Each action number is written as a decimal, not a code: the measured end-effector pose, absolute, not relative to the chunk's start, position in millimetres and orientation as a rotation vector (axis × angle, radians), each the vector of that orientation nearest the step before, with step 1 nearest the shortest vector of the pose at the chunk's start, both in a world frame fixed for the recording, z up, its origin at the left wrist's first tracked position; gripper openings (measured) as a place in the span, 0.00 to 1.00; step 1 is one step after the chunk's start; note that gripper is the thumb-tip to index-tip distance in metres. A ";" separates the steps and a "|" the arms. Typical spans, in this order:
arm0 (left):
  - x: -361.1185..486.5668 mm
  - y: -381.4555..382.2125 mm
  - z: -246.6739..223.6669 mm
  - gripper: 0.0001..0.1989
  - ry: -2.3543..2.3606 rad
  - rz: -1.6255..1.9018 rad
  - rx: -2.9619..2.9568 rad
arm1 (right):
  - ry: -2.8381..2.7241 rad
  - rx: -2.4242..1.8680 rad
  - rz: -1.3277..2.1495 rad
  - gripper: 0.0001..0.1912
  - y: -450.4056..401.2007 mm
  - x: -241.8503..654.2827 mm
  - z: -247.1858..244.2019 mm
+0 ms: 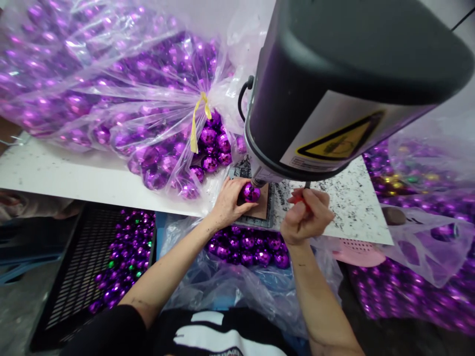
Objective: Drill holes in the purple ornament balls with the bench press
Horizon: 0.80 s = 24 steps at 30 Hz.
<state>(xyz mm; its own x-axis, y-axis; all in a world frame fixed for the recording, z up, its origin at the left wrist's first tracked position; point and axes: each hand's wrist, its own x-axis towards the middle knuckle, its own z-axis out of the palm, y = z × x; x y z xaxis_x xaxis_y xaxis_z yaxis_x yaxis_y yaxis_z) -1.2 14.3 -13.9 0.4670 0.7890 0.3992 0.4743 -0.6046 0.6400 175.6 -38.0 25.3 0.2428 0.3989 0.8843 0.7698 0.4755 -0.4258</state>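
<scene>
My left hand (pixel 232 200) is closed around a shiny purple faceted ball (pixel 251 192), thumb and fingers on its sides. The ball sits on a brown board (pixel 261 208) under the metal tip (pixel 255 182) of a large black bench machine (pixel 274 109). To the right, my right hand (pixel 307 215) is wrapped round a red handle (pixel 301 200). A dark rod rises from that handle toward the machine; my fingers hide most of the grip.
A clear bag (pixel 148 94) of purple balls, tied with yellow ribbon (pixel 193 131), spills onto the white table (pixel 74 168). More balls (pixel 256 249) lie in a lined bin below. A black crate (pixel 74 262) stands left; a pink basket (pixel 361 252) and purple bags (pixel 415 296) are right.
</scene>
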 end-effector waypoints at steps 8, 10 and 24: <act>-1.1 14.8 -20.0 0.26 1.025 1.006 2.300 | -1.211 -1.197 -0.296 0.15 -28.0 173.5 122.8; -0.1 15.6 -20.3 0.26 1.035 0.995 2.286 | -1.164 -1.262 -0.054 0.22 -11.1 177.8 153.7; -57.0 -81.9 5.5 0.36 0.976 0.664 2.148 | -1.089 -1.273 0.238 0.26 15.3 183.7 172.8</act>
